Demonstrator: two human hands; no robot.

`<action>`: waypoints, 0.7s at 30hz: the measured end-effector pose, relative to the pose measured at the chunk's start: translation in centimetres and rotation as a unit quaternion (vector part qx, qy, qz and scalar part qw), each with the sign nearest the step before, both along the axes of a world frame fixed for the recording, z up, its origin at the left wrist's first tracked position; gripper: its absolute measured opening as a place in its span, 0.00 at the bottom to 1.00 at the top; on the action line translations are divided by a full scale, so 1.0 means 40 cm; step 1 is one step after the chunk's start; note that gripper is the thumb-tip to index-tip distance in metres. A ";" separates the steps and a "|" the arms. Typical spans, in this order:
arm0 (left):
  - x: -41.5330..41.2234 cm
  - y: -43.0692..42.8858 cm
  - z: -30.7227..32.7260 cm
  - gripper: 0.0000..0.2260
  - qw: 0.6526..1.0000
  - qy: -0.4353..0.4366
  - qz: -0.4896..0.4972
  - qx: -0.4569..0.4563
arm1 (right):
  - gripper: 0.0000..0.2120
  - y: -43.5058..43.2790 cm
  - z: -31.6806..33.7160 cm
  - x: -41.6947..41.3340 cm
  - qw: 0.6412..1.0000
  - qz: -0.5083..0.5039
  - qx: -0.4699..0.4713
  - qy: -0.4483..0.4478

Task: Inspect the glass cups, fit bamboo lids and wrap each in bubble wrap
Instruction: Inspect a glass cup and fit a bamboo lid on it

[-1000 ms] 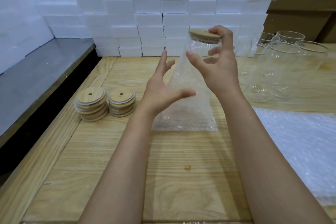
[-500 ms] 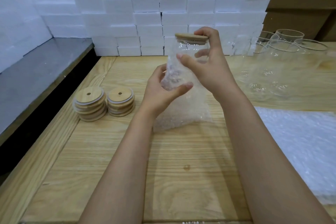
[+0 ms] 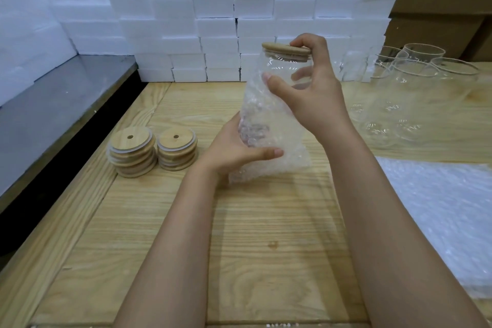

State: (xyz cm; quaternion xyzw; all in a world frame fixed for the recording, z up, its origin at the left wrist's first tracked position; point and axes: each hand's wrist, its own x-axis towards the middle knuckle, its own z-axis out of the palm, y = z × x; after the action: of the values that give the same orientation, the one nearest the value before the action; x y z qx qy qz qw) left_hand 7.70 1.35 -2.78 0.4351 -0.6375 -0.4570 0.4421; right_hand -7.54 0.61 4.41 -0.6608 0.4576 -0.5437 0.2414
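A glass cup with a bamboo lid on top is held above the wooden table. My right hand grips its upper part, fingers on the lid's rim and thumb across the glass. A sheet of bubble wrap covers the cup's lower part and trails down to the table. My left hand holds the wrapped bottom, thumb pressing the wrap from the front.
Two stacks of bamboo lids stand at the left. Several bare glass cups stand at the back right. A pile of bubble wrap sheets lies at the right. White foam blocks wall the back; a grey surface lies left.
My left hand, open and apart from the cup a second ago, has closed on the bubble wrap round the cup's bottom. The sheet has lifted off the table and bunched around the glass.
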 end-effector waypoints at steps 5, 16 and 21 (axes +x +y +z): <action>-0.003 -0.006 0.010 0.28 0.997 0.064 0.043 -0.027 | 0.21 0.006 0.004 0.004 0.999 0.017 0.014 0.033; -0.016 -0.009 0.006 0.34 0.986 0.155 0.063 -0.006 | 0.16 0.001 0.026 -0.037 0.988 0.121 0.097 0.002; -0.012 -0.010 0.006 0.35 0.986 0.155 0.062 0.002 | 0.22 0.004 0.036 -0.101 0.988 0.126 0.065 0.062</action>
State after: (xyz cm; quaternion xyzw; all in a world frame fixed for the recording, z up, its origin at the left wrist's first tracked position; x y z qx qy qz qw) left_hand 7.22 0.96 -2.52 0.3989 -0.5321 -0.4917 0.5621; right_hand -11.57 0.76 5.85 -0.7287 0.4189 -0.4359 0.3217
